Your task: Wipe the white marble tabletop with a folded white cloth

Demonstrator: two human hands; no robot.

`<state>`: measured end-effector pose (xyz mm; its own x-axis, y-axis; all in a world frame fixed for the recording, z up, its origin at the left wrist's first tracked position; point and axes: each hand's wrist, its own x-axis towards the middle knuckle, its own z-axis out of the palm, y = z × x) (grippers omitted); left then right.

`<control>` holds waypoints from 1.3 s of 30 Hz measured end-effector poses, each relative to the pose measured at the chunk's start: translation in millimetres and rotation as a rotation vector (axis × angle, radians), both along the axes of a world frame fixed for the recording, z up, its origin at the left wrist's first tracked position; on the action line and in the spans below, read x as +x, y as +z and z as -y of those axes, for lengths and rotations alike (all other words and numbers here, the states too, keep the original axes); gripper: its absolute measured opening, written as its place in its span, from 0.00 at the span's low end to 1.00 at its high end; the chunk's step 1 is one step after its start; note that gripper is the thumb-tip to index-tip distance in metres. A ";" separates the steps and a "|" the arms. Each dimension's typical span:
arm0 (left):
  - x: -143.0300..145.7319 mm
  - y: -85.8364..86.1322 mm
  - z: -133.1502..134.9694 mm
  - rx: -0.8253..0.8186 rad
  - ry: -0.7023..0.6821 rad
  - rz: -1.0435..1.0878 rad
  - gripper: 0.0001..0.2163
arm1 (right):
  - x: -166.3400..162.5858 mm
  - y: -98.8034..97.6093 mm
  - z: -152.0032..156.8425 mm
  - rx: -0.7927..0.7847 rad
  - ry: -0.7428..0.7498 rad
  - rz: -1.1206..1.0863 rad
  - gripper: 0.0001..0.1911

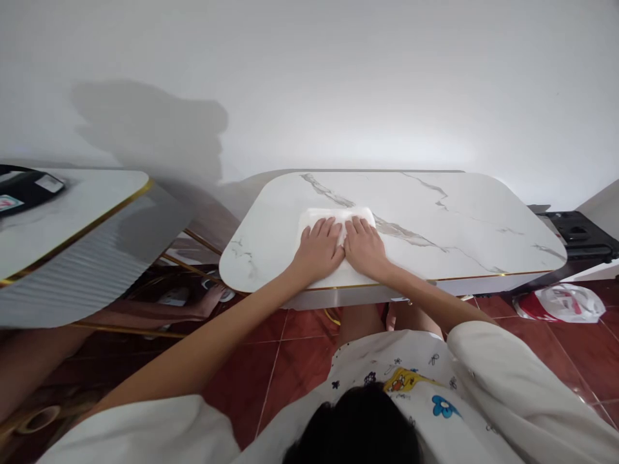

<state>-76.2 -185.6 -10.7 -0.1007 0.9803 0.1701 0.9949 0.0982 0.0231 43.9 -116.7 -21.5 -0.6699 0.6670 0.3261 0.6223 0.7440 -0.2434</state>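
Observation:
A folded white cloth [333, 215] lies on the white marble table [445, 225], near its front left part. My left hand [319, 248] rests flat on the cloth's near left half, fingers stretched out and close together. My right hand [363, 245] lies flat beside it on the near right half, fingers also stretched out. The two hands touch along their inner sides. Both palms press down on the cloth and hide its near edge.
A second pale table with a gold rim [72, 219] stands at the left, a dark object [24, 187] on its far corner. A black device [580, 235] and a red-and-white plastic bag [561, 303] sit at the right. Red floor tiles [290, 361] lie below.

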 end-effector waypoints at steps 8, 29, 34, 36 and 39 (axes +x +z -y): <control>27.8 -0.3 41.1 0.005 0.032 -0.025 0.28 | 24.6 2.5 41.8 -0.056 0.005 -0.030 0.24; 42.5 -0.2 -66.5 0.055 0.021 0.018 0.22 | 34.9 3.2 -75.1 0.031 0.072 0.068 0.22; 16.3 -2.0 -107.3 0.082 0.028 0.040 0.20 | 7.8 0.8 -115.6 0.042 0.067 0.050 0.21; 5.4 -2.5 -121.0 0.076 0.035 0.048 0.20 | -3.4 -0.5 -129.9 0.049 0.071 0.048 0.21; -9.7 -2.4 -139.1 0.080 0.041 0.053 0.20 | -20.0 -1.5 -149.8 0.062 0.074 0.051 0.20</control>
